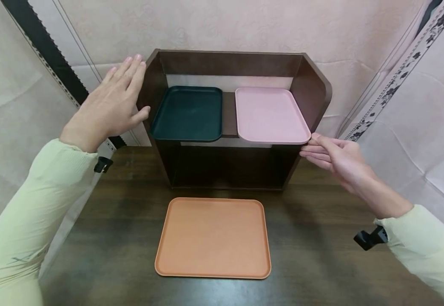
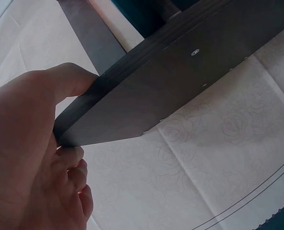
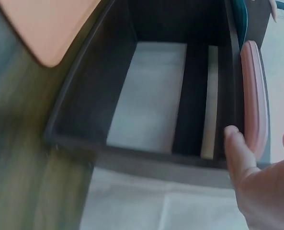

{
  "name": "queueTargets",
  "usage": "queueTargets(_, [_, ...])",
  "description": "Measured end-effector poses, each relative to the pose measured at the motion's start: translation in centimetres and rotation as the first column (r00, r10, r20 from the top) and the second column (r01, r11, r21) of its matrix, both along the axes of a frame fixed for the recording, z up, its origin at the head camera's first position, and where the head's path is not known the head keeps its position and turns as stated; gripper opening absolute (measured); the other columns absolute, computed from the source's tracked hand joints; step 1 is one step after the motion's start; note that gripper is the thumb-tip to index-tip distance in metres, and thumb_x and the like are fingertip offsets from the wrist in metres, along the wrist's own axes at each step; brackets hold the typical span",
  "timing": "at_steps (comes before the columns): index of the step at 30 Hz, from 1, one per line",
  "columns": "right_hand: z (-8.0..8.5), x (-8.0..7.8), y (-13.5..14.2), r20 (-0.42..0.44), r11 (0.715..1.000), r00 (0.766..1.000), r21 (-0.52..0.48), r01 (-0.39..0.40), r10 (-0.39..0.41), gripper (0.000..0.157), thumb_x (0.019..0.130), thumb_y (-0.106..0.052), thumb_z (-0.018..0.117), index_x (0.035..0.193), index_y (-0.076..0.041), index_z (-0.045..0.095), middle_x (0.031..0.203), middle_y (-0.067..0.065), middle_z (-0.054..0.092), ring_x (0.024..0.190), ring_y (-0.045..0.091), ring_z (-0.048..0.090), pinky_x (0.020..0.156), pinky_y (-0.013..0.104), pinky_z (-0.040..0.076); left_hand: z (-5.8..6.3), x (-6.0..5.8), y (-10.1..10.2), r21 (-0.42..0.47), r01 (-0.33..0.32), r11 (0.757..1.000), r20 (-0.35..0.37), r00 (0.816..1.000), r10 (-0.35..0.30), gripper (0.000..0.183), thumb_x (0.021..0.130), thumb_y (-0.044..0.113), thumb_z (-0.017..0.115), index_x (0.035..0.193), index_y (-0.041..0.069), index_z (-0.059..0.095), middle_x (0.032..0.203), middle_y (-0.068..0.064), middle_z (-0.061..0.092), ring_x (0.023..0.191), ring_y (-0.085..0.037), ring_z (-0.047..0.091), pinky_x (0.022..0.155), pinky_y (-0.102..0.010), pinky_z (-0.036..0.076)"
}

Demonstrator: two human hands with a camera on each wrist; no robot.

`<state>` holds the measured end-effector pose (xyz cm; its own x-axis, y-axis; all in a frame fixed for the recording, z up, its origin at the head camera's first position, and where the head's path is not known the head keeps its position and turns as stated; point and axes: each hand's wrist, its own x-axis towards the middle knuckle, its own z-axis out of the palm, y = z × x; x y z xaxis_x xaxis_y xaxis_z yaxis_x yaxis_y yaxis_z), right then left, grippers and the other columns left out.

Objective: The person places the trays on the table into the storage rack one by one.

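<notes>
A dark brown two-level shelf unit (image 1: 233,63) stands ahead of me. On its upper board lie a dark green tray (image 1: 191,114) at left and a pink tray (image 1: 271,114) at right. My left hand (image 1: 109,97) lies along the outer left side, fingers straight and thumb at the front edge of the side panel (image 2: 146,91). At the right front corner is my right hand (image 1: 340,159), its thumb by the pink tray's corner and its fingers extended beside the panel. In the right wrist view, a digit (image 3: 238,153) touches the unit's edge beside the pink tray (image 3: 254,96).
An orange tray (image 1: 213,238) lies flat on the dark wooden table (image 1: 310,263) in front of the unit. Pale patterned cloth (image 1: 245,25) hangs behind and along both sides. Beneath the trays the unit has an open lower compartment (image 1: 226,168).
</notes>
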<state>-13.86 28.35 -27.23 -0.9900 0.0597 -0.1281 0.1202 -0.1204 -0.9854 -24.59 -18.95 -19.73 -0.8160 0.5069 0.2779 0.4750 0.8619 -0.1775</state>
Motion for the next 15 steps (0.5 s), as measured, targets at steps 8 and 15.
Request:
queueTargets(8, [2.3, 1.1, 1.9, -0.227, 0.791, 0.974, 0.599, 0.127, 0.015, 0.057, 0.096, -0.045, 0.053, 0.135, -0.004, 0.051, 0.110, -0.006, 0.073, 0.099, -0.003, 0.067, 0.085, 0.007, 0.051, 0.0, 0.0, 0.0, -0.003, -0.002, 1.000, -0.002, 1.000, 0.002, 0.085, 0.099, 0.035, 0.046, 0.154, 0.005, -0.012, 0.162, -0.007, -0.017, 0.152, -0.028, -0.012, 0.125, -0.049, -0.003])
queueTargets(15, [4.7, 0.8, 2.2, -0.319, 0.314, 0.941, 0.910, 0.270, 0.116, 0.066, 0.096, -0.053, 0.045, 0.153, -0.022, 0.029, 0.151, 0.011, 0.044, 0.134, 0.040, 0.046, 0.107, 0.061, 0.035, 0.0, 0.0, 0.0, -0.008, -0.005, 1.000, -0.006, 1.000, 0.005, 0.085, 0.099, 0.035, 0.046, 0.154, 0.005, -0.011, 0.162, -0.007, -0.017, 0.152, -0.029, -0.011, 0.125, -0.049, -0.002])
